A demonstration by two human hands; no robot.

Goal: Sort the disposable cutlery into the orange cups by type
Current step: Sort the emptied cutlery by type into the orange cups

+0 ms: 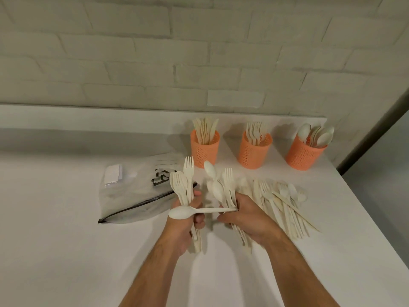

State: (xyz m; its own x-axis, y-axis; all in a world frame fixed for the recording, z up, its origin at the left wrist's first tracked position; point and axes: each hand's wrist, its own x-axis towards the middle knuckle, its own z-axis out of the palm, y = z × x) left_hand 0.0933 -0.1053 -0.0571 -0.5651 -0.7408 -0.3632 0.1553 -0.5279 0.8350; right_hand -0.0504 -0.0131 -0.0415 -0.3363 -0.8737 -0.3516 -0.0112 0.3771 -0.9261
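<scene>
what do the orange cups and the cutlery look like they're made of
Orange cups: apparently moulded plastic, matte, with walls perforated in a regular grid of small holes. Cutlery, as in the loose pile on the table: cream, matte, thin and stiff; it looks like bioplastic or plain plastic, though pressed wood fibre cannot be ruled out. The single spoon shows a smooth, even surface without visible grain.

2 bare forearms, no sleeves, no rings or watch on left hand (188, 220) or right hand (250, 218)

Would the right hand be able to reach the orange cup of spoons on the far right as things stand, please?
Probably yes: the cup of spoons stands ahead and right of the right hand, with only the flat loose pile between. That hand already grips a bundle, though.
</scene>
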